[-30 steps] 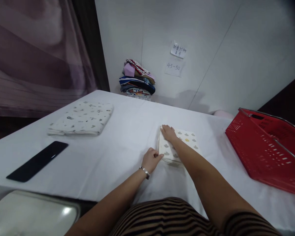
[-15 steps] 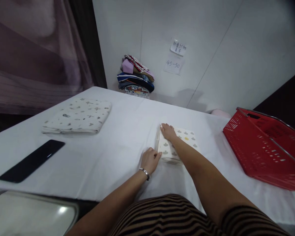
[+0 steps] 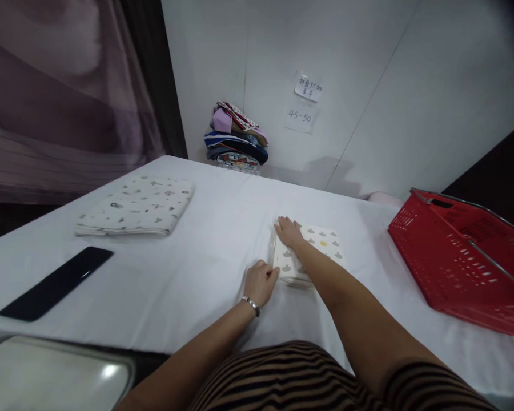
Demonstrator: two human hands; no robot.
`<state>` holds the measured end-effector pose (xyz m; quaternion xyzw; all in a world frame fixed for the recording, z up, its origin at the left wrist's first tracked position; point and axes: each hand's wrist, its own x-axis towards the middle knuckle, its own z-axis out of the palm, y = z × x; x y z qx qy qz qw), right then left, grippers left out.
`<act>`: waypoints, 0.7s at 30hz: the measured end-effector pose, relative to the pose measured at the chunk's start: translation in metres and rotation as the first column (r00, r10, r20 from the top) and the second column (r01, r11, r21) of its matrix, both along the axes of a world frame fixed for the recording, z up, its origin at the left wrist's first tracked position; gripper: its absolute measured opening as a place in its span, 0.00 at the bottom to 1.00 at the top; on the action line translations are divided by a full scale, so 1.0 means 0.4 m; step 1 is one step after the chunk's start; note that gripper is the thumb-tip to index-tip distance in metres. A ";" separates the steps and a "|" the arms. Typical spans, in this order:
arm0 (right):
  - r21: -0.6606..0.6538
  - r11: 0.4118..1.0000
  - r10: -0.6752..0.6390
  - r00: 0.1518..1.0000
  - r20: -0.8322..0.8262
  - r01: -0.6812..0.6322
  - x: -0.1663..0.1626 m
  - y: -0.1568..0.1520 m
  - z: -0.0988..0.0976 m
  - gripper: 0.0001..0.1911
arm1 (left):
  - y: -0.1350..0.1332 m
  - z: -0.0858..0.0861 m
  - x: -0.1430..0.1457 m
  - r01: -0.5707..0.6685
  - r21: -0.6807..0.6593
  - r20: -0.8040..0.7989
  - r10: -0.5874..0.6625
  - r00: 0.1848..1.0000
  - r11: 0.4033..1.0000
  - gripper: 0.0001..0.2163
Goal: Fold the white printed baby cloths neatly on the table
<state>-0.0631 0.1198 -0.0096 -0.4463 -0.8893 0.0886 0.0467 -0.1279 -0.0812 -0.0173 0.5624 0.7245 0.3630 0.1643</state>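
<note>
A small folded cloth (image 3: 328, 245), cream with grey shapes and one yellow one, lies on the white-covered table. My right hand (image 3: 288, 231) rests palm down across its far left corner, fingers stretched out over the fabric. At the near left corner, my left hand (image 3: 260, 281) has curled fingers, with the thumb on the cloth's edge; the fingertips are partly hidden. My right forearm covers part of the cloth. Farther left is a larger folded white cloth (image 3: 139, 205) with small grey prints, apart from both hands.
A red plastic basket (image 3: 449, 268) with metal handles stands at the right. A flat black panel (image 3: 55, 283) lies on the left of the table (image 3: 188, 291). Folded fabrics (image 3: 236, 140) are stacked beyond the far edge, by the wall with paper notes (image 3: 300, 118).
Both hands keep their places on the small folded cloth. The whole view has shifted very slightly; nothing else has visibly moved.
</note>
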 end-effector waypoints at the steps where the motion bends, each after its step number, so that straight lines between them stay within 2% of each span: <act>1: 0.001 1.000 0.000 1.000 -0.002 0.000 0.001 0.000 -0.003 0.26 | -0.001 0.000 0.000 0.007 0.003 -0.010 -0.007 1.000 1.000 0.18; 6: -0.005 1.000 -0.001 1.000 -0.007 0.001 -0.004 0.002 0.004 0.26 | -0.002 -0.002 0.002 -0.012 0.013 -0.048 0.013 0.999 1.000 0.18; 11: -0.111 0.994 -0.025 0.999 -0.029 0.022 0.005 0.000 0.050 0.27 | 0.001 -0.001 0.000 -0.023 0.001 -0.028 0.023 0.999 1.000 0.18; 16: -0.079 0.992 0.095 0.993 -0.064 -0.099 0.107 -0.062 0.075 0.29 | 0.006 0.000 -0.002 -0.026 -0.011 0.016 0.026 1.000 1.000 0.17; 21: -0.032 0.987 0.156 0.988 0.021 -0.155 0.226 -0.141 0.041 0.32 | 0.017 0.005 0.002 -0.043 -0.061 -0.016 0.042 0.999 0.997 0.16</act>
